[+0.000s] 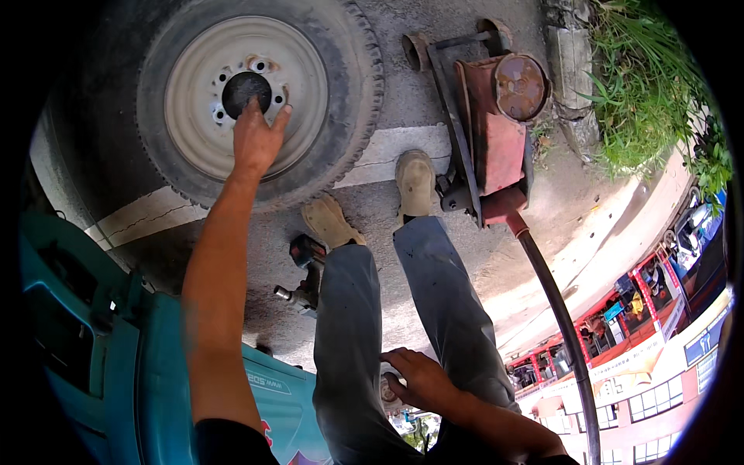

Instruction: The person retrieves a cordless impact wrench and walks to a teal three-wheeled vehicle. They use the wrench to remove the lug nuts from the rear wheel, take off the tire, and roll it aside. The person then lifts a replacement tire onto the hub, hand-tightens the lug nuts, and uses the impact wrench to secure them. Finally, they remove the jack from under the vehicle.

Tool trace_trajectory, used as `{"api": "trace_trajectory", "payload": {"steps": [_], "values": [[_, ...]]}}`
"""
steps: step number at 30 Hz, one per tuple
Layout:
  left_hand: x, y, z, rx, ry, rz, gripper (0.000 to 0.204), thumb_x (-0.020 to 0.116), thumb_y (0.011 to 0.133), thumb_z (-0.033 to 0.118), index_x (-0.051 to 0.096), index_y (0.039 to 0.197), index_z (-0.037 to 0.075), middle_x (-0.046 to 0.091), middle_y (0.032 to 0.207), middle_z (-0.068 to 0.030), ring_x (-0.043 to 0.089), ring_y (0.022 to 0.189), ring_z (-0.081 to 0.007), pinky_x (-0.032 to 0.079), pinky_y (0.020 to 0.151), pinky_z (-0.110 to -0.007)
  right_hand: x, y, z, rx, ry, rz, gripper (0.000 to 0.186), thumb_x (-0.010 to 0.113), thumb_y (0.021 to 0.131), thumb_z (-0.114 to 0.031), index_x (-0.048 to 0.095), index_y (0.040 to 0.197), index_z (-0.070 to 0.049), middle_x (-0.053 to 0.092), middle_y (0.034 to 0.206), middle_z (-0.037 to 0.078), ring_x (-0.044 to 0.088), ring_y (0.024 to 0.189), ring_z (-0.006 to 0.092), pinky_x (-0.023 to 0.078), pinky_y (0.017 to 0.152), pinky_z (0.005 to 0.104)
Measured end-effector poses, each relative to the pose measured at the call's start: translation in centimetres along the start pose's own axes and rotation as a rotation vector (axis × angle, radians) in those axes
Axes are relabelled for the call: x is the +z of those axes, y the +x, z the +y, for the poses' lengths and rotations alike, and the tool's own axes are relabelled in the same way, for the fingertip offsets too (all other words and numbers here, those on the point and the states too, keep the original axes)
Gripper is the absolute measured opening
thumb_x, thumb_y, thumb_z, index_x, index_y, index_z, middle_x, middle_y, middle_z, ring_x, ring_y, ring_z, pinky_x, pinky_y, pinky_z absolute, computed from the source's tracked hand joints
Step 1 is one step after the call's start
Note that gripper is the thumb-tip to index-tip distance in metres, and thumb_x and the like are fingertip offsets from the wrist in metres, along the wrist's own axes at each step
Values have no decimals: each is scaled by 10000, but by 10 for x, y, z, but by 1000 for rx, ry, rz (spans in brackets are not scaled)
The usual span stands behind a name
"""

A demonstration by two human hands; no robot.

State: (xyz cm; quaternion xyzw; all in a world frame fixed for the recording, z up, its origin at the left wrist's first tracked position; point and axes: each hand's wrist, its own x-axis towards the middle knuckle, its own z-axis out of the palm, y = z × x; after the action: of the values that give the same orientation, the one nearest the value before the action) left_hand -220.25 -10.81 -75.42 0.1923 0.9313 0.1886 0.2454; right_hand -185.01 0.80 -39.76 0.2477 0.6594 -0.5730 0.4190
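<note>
A large tyre (356,101) on a pale steel wheel rim (190,85) lies flat on the ground at the upper left. My left hand (260,139) reaches over the rim, its fingers apart; one fingertip is at the dark centre hole (240,87), among the bolt holes. Nothing shows in that hand. My right hand (422,381) hangs low between my knees, fingers bent but apart, their tips by the left trouser leg (346,333). A small round object (389,391) shows beside its thumb; whether they touch is unclear. A cordless impact wrench (308,291) lies beside my left leg.
A red floor jack (492,124) with a long black handle (558,310) stands to my right. The teal vehicle body (163,372) is close on the left. A stone kerb (572,77) and grass (639,101) border the far right.
</note>
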Motion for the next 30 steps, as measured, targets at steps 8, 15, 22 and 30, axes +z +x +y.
{"api": "trace_trajectory", "payload": {"steps": [8,15,22,30], "values": [[1,-6,12,-321,-40,-280,798,458,1025,683,701,1155,-66,690,1010,-301,645,974,-449,467,919,-492,-10,-16,19,124,349,227,277,698,902,-77,655,1172,-38,721,998,141,733,883,298,582,808,400],[-149,-110,134,-414,-296,-761,652,465,1077,499,694,1069,-111,692,945,-345,687,843,-457,511,810,-496,10,-55,58,165,649,436,243,700,906,-50,666,1144,-10,726,956,158,741,845,266,585,777,364],[-217,-210,304,-707,-862,-891,573,483,1074,435,688,1082,-100,693,919,-333,688,808,-426,518,783,-486,-51,-155,50,83,565,599,220,685,894,-34,671,1113,-26,705,972,143,722,826,293,570,752,393],[-177,-202,435,153,-22,-481,308,513,1034,240,699,998,-2,689,880,-325,685,813,-478,537,719,-513,-31,-230,69,142,541,770,255,727,883,-110,672,1119,-30,705,963,186,708,865,381,567,761,439]]}}
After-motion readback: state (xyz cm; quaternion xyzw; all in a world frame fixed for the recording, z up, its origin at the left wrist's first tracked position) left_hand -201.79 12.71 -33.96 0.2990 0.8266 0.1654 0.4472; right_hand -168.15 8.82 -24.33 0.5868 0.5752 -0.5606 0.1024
